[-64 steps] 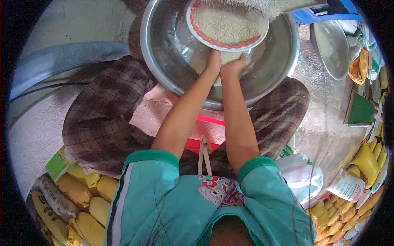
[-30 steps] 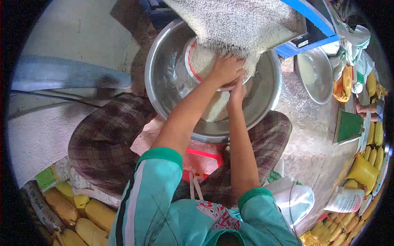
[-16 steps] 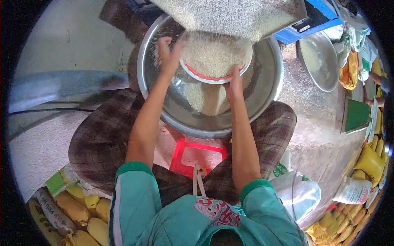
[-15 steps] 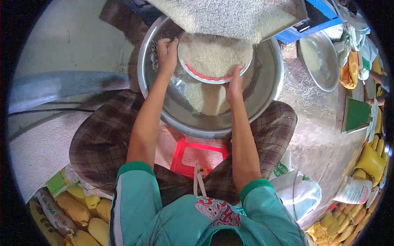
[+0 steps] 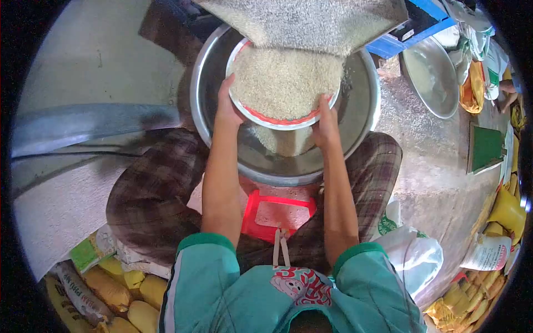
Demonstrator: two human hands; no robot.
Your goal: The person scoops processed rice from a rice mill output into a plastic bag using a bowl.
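Both hands hold a plate (image 5: 261,114) heaped with rice (image 5: 283,80) over a steel basin (image 5: 363,119). The left hand (image 5: 226,108) grips the plate's left rim, the right hand (image 5: 325,122) its right rim; the fingers of each curl under the edge, and how far they are spread cannot be told. More rice lies in the basin beneath the plate. A grey chute (image 5: 311,22) of rice hangs over the plate's far side. A red stool (image 5: 277,213) shows between the person's knees
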